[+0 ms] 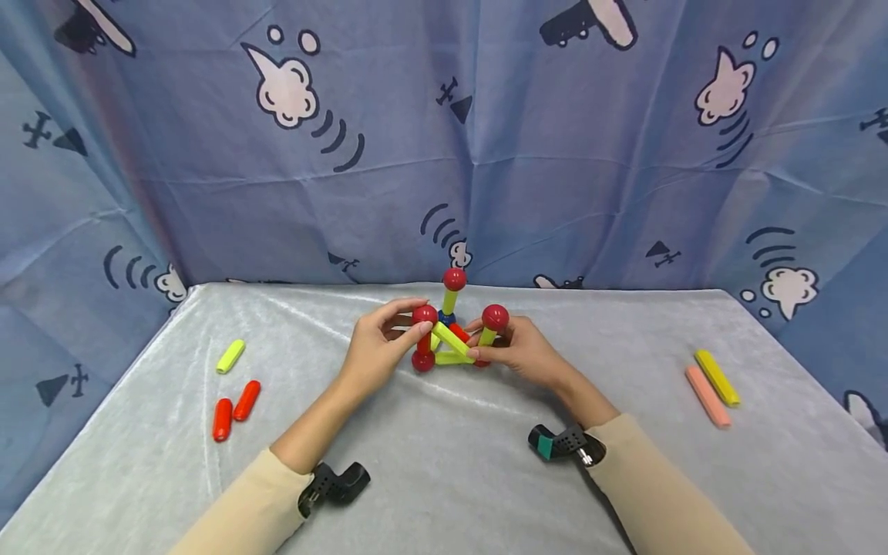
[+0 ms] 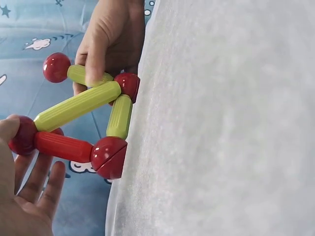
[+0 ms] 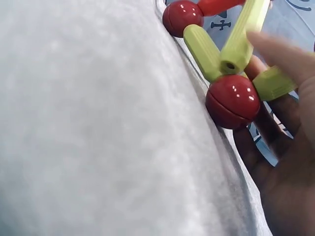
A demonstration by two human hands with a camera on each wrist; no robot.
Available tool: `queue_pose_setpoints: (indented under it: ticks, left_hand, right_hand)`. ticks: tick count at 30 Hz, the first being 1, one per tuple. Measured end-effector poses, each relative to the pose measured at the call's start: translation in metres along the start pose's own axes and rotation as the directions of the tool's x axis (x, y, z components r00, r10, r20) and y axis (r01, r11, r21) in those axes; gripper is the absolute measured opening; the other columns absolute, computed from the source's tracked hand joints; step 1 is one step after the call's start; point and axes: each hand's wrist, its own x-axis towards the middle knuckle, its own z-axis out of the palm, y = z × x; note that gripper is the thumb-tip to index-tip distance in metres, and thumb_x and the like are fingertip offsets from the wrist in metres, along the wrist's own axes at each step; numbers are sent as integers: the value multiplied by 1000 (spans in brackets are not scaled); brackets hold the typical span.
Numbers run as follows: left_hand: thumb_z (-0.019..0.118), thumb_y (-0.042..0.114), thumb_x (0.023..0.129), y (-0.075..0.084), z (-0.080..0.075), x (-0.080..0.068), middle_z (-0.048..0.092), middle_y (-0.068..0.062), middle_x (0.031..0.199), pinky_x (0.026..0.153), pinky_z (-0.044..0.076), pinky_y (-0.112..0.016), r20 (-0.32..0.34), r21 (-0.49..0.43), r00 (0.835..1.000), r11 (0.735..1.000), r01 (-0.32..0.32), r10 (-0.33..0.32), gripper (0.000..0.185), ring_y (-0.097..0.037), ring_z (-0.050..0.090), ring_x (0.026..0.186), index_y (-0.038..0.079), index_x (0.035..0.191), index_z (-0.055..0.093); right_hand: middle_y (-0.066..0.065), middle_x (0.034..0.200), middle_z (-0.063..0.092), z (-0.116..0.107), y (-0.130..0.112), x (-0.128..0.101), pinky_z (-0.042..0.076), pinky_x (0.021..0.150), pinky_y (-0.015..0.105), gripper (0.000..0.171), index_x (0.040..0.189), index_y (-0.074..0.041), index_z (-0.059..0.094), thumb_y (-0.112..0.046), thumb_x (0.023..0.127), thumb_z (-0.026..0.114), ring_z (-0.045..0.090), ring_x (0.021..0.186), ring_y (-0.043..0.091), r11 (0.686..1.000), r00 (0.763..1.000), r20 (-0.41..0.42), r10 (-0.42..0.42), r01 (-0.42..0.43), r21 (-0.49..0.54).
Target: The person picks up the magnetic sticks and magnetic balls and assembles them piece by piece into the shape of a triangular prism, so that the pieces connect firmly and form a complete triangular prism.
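Observation:
A toy frame of red balls joined by yellow-green and red rods (image 1: 452, 337) stands at the middle of the grey cloth-covered table (image 1: 444, 478). My left hand (image 1: 418, 320) pinches the upper left red ball (image 1: 425, 314) between thumb and index finger; in the left wrist view the thumb lies on that ball (image 2: 22, 135). My right hand (image 1: 480, 344) grips the short yellow-green rod (image 1: 489, 336) under the right red ball (image 1: 496, 317). A lower red ball (image 3: 232, 101) rests on the cloth beside my right fingers (image 3: 280, 49). One rod with a red ball (image 1: 454, 279) sticks up at the back.
Loose pieces lie on the cloth: a yellow-green rod (image 1: 230, 355) and two red rods (image 1: 246, 400) at the left, a yellow rod (image 1: 717, 377) and a pink rod (image 1: 708, 395) at the right. A blue printed curtain (image 1: 444, 154) hangs behind the table.

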Motion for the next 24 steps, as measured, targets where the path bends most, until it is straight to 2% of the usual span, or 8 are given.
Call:
queue_pose_setpoints:
  ticks: [4,8,15,18,24]
  left_hand:
    - [73,14,94,0,1,0,72,-10,123,87,61,-26,-1,-3,1000,1000,5,-5,35,-25,71,106,10,128,68]
    - [73,13,93,-1,0,0,72,-12,122,85,60,-21,-11,-14,1000,1000,5,-6,34,-26,72,105,8,127,68]
    - [74,11,92,0,-1,1,72,-13,122,83,60,-21,-15,-19,1000,1000,-4,4,34,-27,72,105,6,126,68]
    - [77,11,90,0,-2,1,71,-12,123,85,61,-27,1,17,1000,1000,3,-3,42,-26,72,105,8,129,66]
    - [82,2,81,-2,-2,1,70,-14,123,87,62,-37,108,161,992,985,53,-71,69,-28,73,101,11,143,52]
  right_hand:
    - [13,104,75,3,2,0,55,77,23,45,119,-5,69,-14,79,87,65,88,22,1000,1000,12,5,-5,-22]
    - [12,106,74,5,3,0,54,79,23,45,123,-6,69,-15,81,85,63,92,22,999,1000,-4,-11,11,-44]
    - [11,109,74,5,5,2,55,82,24,40,121,-7,71,-13,84,83,63,97,22,998,999,-41,-18,15,-58]
    - [11,112,73,0,7,1,56,87,27,39,118,-8,72,-14,82,85,65,98,21,997,1000,-11,-28,27,-76]
    - [9,105,74,-11,6,-2,58,86,29,39,114,-8,73,-13,78,88,67,91,19,993,998,67,-21,29,-118]
